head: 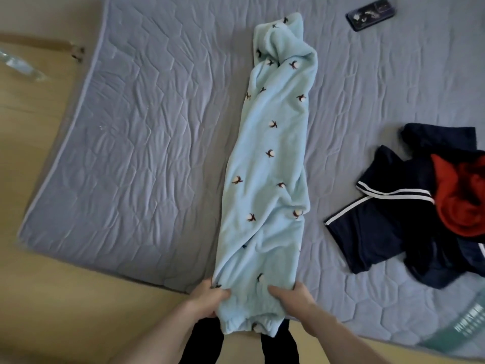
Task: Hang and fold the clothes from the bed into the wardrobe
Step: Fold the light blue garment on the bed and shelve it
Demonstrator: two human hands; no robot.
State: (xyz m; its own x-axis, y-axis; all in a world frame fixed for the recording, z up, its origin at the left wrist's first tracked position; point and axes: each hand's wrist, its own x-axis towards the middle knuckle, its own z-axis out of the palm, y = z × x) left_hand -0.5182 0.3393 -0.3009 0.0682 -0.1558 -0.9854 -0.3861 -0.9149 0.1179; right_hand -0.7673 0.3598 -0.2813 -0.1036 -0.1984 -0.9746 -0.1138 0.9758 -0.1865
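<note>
A long light-blue fleece garment (273, 164) with small brown-and-white flower prints lies stretched lengthwise across the grey quilted bed (136, 132). Its near end hangs over the bed's front edge. My left hand (210, 298) grips that end on its left side, fingers curled into the fabric. My right hand (291, 296) grips the same end on its right side. A heap of navy clothes with white stripes (388, 227) lies on the bed to the right, with a red garment (462, 195) on top of it.
A dark phone (371, 14) lies on the bed at the far right. Wooden floor (39, 298) shows to the left and in front of the bed. My dark-trousered legs (202, 342) stand at the bed's edge. A pale green item (462, 324) sits at the bottom right.
</note>
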